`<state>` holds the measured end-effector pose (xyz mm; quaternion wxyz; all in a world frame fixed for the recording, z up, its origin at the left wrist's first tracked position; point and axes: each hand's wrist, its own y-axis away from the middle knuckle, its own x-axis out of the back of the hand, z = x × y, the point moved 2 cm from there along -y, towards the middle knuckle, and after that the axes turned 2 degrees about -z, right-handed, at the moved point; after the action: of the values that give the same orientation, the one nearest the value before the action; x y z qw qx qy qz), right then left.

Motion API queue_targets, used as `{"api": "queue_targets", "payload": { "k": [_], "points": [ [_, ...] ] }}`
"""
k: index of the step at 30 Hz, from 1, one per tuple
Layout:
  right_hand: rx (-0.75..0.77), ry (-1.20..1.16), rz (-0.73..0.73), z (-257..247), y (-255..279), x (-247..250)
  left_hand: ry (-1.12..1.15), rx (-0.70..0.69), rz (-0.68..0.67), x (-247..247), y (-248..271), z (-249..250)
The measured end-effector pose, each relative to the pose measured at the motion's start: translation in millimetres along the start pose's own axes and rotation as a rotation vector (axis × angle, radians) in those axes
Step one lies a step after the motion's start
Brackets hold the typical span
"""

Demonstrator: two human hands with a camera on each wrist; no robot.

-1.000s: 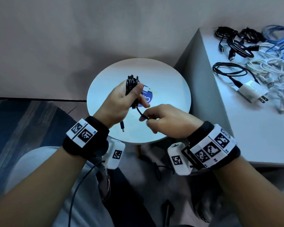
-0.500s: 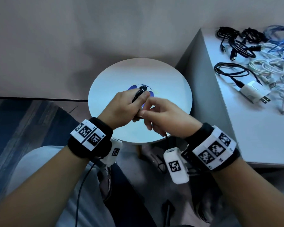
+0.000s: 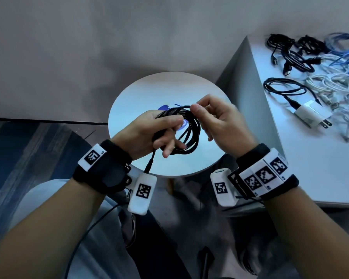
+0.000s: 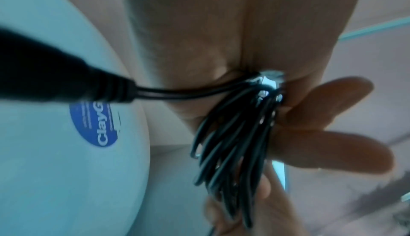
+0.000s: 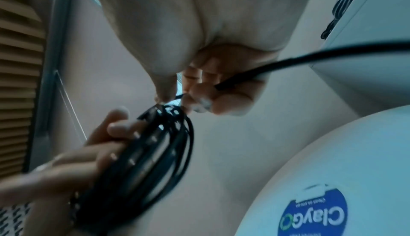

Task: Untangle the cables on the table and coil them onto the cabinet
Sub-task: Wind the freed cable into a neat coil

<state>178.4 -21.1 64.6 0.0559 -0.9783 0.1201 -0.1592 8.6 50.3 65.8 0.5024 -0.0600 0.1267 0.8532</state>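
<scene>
The step in hand looks like the end of coiling one cable: the loops are formed and only the loose end needs securing before the bundle goes to its place.

The grey table point(image 3: 302, 168) stands to the right of the round white stool point(image 3: 149, 93), and on its far part lies the pile of other cables point(image 3: 318, 65), black, white and blue, with a white charger plug point(image 3: 308, 114) nearest the stool. Whether that grey surface is the cabinet the task names, I cannot tell.

Above the stool's top, both hands hold the black cable coil point(image 3: 186, 129) in the air, clear of the surface. The left hand point(image 3: 147, 135) sits on the coil's left side, thumb laid over the top strands and fingers curled through the ring, gripping the bundle. The right hand point(image 3: 220, 119) meets the coil at its upper right edge, thumb and forefinger pinching a strand there, the other fingers loosely bent. Below the left hand a black connector end point(image 3: 149, 165) hangs free toward the stool's near rim.

The next move, as I judge it, calls for the left hand to hold the loops firm while the right winds or tucks its strand round the bundle, so the coil does not spring open.
</scene>
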Motion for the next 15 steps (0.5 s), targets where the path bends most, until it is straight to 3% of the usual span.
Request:
{"api": "queue_targets", "payload": {
  "k": [6,11,15],
  "points": [
    [-0.159,-0.013,-0.020,19,2,-11,0.439,-0.124,0.046,6,0,6],
    [-0.208,0.202,-0.236,28,14,-33,0.638,-0.310,0.337,24,-5,14],
    [-0.184,0.268,-0.404,14,23,-48,0.467,-0.368,0.443,35,-6,15]
  ]
}}
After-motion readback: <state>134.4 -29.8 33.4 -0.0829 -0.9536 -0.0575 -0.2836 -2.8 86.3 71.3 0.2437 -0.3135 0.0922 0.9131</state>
